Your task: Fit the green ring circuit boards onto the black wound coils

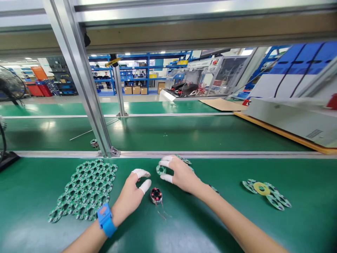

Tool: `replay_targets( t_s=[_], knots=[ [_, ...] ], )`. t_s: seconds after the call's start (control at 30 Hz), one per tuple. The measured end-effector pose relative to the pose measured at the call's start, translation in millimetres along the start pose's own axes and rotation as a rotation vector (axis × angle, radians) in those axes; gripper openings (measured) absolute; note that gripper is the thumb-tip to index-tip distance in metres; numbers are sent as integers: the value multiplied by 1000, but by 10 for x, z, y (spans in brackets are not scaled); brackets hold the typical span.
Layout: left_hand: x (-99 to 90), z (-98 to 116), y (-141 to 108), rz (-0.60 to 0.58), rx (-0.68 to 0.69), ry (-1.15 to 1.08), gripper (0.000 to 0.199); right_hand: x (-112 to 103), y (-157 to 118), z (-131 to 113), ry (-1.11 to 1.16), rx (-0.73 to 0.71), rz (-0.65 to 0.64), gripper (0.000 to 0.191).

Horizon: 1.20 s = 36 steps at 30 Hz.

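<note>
Between the white-covered fingertips of my right hand is a small green ring-shaped circuit board. My left hand, with white finger cots and a blue wrist strap, is held with thumb and fingers apart and nothing between them. Just right of its thumb, a small motor stator with copper windings sits on the green mat, its thin wires trailing toward me. More green ring boards lie partly hidden behind and under my right hand and forearm.
Many ring boards lie in a flat cluster at left. At right are several loose ring boards and a yellow ring. A metal post and rail border the mat; another stator lies beyond.
</note>
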<state>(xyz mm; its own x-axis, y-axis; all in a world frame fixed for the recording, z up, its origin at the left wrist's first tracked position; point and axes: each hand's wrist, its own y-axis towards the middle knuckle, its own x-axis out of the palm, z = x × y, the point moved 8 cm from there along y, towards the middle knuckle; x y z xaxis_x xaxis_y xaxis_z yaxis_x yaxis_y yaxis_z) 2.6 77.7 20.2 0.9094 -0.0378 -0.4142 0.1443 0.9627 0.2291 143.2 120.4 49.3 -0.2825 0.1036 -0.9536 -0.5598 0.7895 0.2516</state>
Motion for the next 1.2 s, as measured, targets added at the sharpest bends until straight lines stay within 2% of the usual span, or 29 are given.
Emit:
replay_targets(
  t_s=[0.1, 0.2, 0.27, 0.43, 0.57, 0.63, 0.7, 0.8, 0.9, 0.97, 1.07, 1.2],
  knots=[
    [-35, 81, 28, -3, 14, 32, 22, -80, -75, -400, 177, -239, -61, 34],
    [-25, 81, 46, -59, -24, 63, 29, -130, -134, -601, 254, -333, -48, 36],
    [-45, 51, 51, -44, -59, 33, 33, -133, -139, -587, 283, -269, -3, 43],
    [-42, 28, 41, 21, -118, -125, 36, -107, -148, -437, 249, 83, 57, 51],
    [23, 94, 13, -2, -120, -147, 39, -167, -175, -519, 190, 90, 86, 32],
    [43, 143, -11, -18, -70, -44, 38, -192, -214, -463, 179, 93, 117, 28],
    [72, 183, -47, -37, 1, 177, 33, -171, -274, -300, 214, 146, 125, 29],
    [185, 123, -103, -130, 20, 489, 43, -17, -376, 30, 415, 311, 49, 35],
    [272, 27, -126, -207, -13, 546, 40, 134, -441, 197, 645, 431, -16, 40],
    [291, 10, -119, -214, -5, 542, 38, 182, -433, 148, 748, 414, -49, 38],
    [304, 17, -106, -217, 29, 551, 38, 214, -402, -49, 822, 328, -113, 29],
    [325, 31, -103, -218, 76, 595, 34, 197, -383, -313, 704, 139, -140, 21]
  ],
)
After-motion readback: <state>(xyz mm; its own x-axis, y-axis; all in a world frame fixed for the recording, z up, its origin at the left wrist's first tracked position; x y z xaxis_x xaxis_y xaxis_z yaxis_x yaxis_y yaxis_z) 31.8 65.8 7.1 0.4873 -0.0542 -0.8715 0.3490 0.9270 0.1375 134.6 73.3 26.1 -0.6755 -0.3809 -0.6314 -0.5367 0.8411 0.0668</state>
